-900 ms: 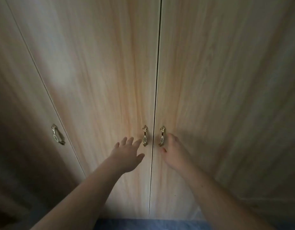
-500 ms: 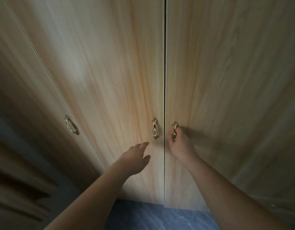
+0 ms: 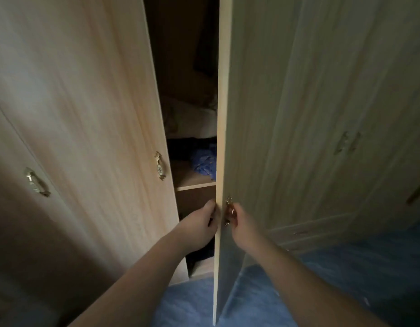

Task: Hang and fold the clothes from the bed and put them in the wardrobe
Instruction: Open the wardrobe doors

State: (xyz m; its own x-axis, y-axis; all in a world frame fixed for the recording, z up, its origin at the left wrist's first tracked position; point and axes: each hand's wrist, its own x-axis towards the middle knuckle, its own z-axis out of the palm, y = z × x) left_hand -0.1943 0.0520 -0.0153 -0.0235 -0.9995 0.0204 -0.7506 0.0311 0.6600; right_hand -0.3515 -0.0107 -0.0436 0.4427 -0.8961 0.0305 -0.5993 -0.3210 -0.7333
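Observation:
A light wooden wardrobe fills the view. Its right door (image 3: 287, 114) stands partly swung out toward me, its edge running down the middle. My right hand (image 3: 242, 224) grips the brass handle (image 3: 228, 210) on that door. My left hand (image 3: 200, 224) holds the door's free edge, fingers curled round it. The left door (image 3: 86, 114) is closed, with its own brass handle (image 3: 159, 165). Through the gap I see a shelf (image 3: 196, 184) with a blue garment (image 3: 204, 162) and dark cloth, and pale folded fabric (image 3: 192, 121) above it.
Another closed door with a brass handle (image 3: 36, 182) is at the far left. Further wardrobe doors with handles (image 3: 348, 141) and drawers (image 3: 322, 230) run along the right. Blue floor (image 3: 345, 279) lies below. Dark items sit in the lower compartment.
The right door has swung open toward me, showing the shelves inside. My left hand moved from near the left handle onto the right door's edge. The right hand stayed on the handle.

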